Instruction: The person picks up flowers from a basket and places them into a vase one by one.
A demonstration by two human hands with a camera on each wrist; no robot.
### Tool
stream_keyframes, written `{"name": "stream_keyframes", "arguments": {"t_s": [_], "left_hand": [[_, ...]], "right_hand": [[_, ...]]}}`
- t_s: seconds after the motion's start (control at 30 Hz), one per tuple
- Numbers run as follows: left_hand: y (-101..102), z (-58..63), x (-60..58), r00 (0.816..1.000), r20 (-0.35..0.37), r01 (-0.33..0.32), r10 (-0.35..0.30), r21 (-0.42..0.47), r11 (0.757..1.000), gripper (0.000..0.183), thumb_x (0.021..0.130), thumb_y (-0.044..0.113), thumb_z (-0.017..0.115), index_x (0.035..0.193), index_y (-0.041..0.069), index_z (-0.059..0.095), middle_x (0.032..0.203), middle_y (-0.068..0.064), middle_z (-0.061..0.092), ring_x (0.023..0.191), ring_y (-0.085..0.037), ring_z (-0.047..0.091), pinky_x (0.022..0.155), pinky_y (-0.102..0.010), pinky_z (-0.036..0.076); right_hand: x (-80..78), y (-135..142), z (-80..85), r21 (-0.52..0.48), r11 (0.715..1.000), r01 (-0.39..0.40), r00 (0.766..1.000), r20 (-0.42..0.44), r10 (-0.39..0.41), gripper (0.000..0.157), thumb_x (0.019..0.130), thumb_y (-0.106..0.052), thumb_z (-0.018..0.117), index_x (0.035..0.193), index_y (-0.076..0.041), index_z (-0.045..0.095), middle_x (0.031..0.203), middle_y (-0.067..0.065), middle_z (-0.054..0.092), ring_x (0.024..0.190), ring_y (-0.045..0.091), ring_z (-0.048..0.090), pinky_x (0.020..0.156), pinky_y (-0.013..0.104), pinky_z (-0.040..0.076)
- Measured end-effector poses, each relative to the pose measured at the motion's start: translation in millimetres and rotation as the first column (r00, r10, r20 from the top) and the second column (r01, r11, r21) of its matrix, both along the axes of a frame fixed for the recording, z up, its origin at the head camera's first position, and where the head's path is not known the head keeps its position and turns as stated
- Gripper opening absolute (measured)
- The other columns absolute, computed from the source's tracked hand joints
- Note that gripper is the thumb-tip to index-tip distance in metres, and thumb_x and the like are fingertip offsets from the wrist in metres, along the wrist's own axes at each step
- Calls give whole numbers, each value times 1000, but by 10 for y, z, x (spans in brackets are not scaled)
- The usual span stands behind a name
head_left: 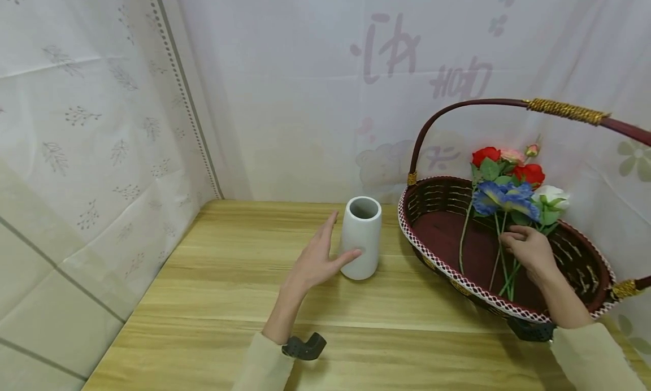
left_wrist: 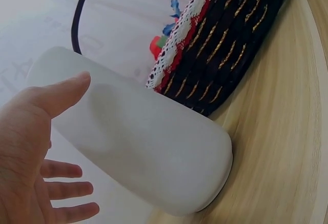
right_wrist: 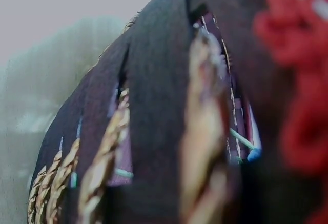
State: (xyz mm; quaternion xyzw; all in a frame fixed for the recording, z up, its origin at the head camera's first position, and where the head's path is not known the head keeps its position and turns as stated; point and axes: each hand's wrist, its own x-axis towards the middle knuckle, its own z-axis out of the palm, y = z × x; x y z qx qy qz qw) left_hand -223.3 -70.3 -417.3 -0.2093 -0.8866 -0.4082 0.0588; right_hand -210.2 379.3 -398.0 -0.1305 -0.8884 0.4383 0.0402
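A white vase (head_left: 360,241) stands upright on the wooden table. My left hand (head_left: 317,258) is just left of it with the fingers straight and the thumb spread across its front. In the left wrist view a gap shows between that hand's fingers (left_wrist: 69,190) and the vase. My right hand (head_left: 534,255) reaches over the near rim of a dark woven basket (head_left: 437,227). Its curled fingers pinch a stem among the flowers, under the blue flower (head_left: 503,199). Red flowers (head_left: 529,173) and a white flower (head_left: 551,198) lie alongside. Basket weave blocks the right wrist view.
The basket's tall arched handle (head_left: 473,101) rises above the flowers. Its near rim has white and red trim. Printed cloth curtains (head_left: 295,108) hang behind and to the left of the wooden table (head_left: 213,300).
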Motion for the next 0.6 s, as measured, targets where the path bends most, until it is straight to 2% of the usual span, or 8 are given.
{"name": "stream_keyframes", "arguments": {"t_s": [0.07, 0.2, 0.27, 0.33, 0.43, 0.5, 0.6], "left_hand": [[11, 0, -8, 1000, 1, 0, 0, 6, 1000, 105, 87, 68, 65, 163, 16, 14, 164, -9, 27, 148, -27, 29, 115, -52, 31], [35, -17, -30, 1000, -5, 10, -10, 23, 1000, 105, 87, 67, 66, 163, 16, 14, 161, -10, 34, 146, -27, 34, 114, -53, 33], [44, -26, -37, 1000, -9, 16, -16, 32, 999, 105, 87, 67, 66, 163, 17, 14, 159, -11, 36, 144, -28, 36, 113, -54, 34], [53, -33, -43, 1000, -13, 20, -20, 41, 999, 105, 87, 67, 67, 163, 18, 14, 159, -12, 37, 144, -28, 37, 112, -54, 35], [68, -50, -58, 1000, -17, 20, -19, 55, 998, 104, 87, 67, 67, 163, 19, 14, 158, -12, 38, 143, -27, 38, 112, -54, 35], [79, -62, -71, 1000, -18, 21, -20, 67, 998, 103, 87, 66, 68, 163, 21, 15, 157, -10, 39, 143, -26, 39, 112, -54, 35], [97, -74, -86, 999, -21, 32, -30, 95, 995, 101, 86, 63, 71, 162, 23, 16, 155, -8, 41, 141, -24, 41, 111, -55, 36]], "right_hand": [[-9, 8, -2, -21, 1000, -1, 1000, 8, 1, 63, 106, -22, 50, 144, 23, 29, 134, 41, 49, 75, -4, 56, 73, 28, 56], [-18, 19, -7, -54, 999, 9, 1000, 24, -8, 64, 106, -24, 49, 146, 21, 28, 129, 37, 54, 73, -7, 56, 74, 28, 56], [-18, 22, -10, -82, 997, 16, 1000, 23, -14, 65, 106, -26, 50, 147, 20, 27, 120, 27, 62, 72, -8, 56, 73, 26, 56], [-19, 29, -16, -112, 993, 23, 1000, 17, -22, 68, 106, -28, 51, 148, 19, 27, 107, 9, 66, 73, -8, 57, 71, 23, 55], [-19, 27, -21, -149, 988, 33, 999, -3, -34, 69, 105, -32, 53, 148, 17, 30, 91, -15, 61, 73, -6, 59, 69, 21, 55], [-22, 18, -22, -158, 987, 38, 999, -19, -41, 69, 105, -33, 53, 148, 16, 32, 85, -23, 58, 72, -5, 60, 68, 21, 55], [-28, -1, -25, -162, 986, 39, 998, -43, -46, 64, 106, -30, 53, 147, 15, 36, 81, -26, 58, 72, -5, 61, 68, 21, 55]]}}
